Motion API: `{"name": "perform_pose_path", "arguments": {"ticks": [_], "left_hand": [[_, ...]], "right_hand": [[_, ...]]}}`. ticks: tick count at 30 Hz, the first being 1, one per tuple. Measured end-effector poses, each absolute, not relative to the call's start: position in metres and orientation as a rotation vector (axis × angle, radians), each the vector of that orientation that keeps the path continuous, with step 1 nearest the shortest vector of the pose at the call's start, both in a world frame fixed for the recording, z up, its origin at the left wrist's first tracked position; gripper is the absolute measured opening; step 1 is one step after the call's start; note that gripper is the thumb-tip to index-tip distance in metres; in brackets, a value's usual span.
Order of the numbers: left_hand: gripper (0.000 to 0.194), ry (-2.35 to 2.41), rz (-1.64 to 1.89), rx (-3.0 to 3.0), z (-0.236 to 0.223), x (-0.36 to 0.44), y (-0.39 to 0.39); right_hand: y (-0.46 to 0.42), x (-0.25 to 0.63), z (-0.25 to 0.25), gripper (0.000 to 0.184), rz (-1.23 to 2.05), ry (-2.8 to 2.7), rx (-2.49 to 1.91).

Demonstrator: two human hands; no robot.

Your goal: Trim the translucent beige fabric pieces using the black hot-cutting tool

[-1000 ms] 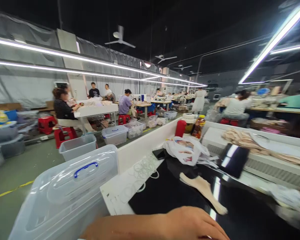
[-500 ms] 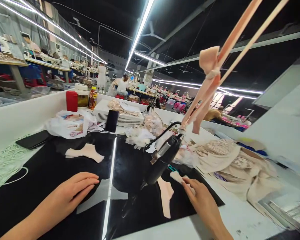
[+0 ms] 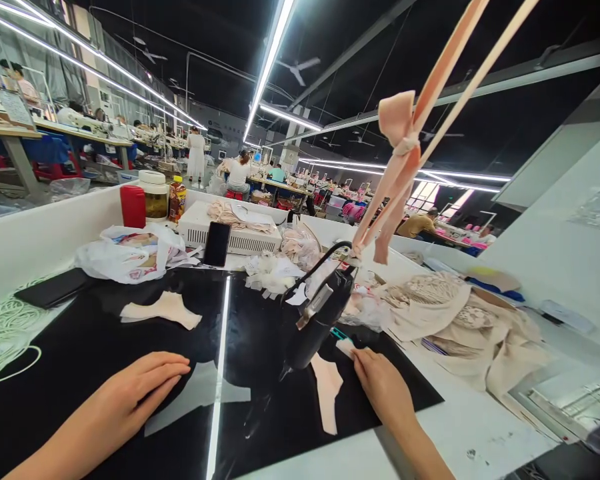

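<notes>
My left hand lies palm down with straight fingers on the glossy black board, at the left edge of a translucent white cut piece. At the board's right side, the bent fingers of my right hand grip a small pale fabric piece, partly hidden by them. A teal-handled tool lies just beyond it. Between the hands, a black pointed handheld tool hangs tip down from pink fabric straps. Beside its tip is a peach fabric cutout; a similar cutout lies at upper left.
Behind the board stand a phone, a vented white box and a plastic bag. Beige fabric is heaped at right, pale green cord at left. People sit at sewing tables farther off.
My right hand has moved slightly away from me and left, its fingers closing on the small pale piece. My left hand stays beside the translucent piece. The view has shifted slightly.
</notes>
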State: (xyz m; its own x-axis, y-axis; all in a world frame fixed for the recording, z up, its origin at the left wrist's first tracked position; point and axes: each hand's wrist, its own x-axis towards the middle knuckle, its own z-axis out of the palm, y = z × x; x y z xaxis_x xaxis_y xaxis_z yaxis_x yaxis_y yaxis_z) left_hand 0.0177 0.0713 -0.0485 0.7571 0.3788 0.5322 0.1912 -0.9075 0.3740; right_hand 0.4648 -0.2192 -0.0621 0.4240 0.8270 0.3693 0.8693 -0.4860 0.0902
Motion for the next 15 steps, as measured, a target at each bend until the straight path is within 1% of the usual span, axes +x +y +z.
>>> {"name": "perform_pose_path", "arguments": {"ticks": [5,15], "left_hand": [[0.029,0.469,0.854,2.622,-0.051,0.018,0.071],[0.029,0.425,0.935,2.636,-0.040,0.019,0.067]], "right_hand": [[-0.220,0.461,-0.058,0.023,-0.405,-1.384,-2.570],[-0.223,0.466,-0.045,0.026,-0.052,-1.060,-2.452]]}}
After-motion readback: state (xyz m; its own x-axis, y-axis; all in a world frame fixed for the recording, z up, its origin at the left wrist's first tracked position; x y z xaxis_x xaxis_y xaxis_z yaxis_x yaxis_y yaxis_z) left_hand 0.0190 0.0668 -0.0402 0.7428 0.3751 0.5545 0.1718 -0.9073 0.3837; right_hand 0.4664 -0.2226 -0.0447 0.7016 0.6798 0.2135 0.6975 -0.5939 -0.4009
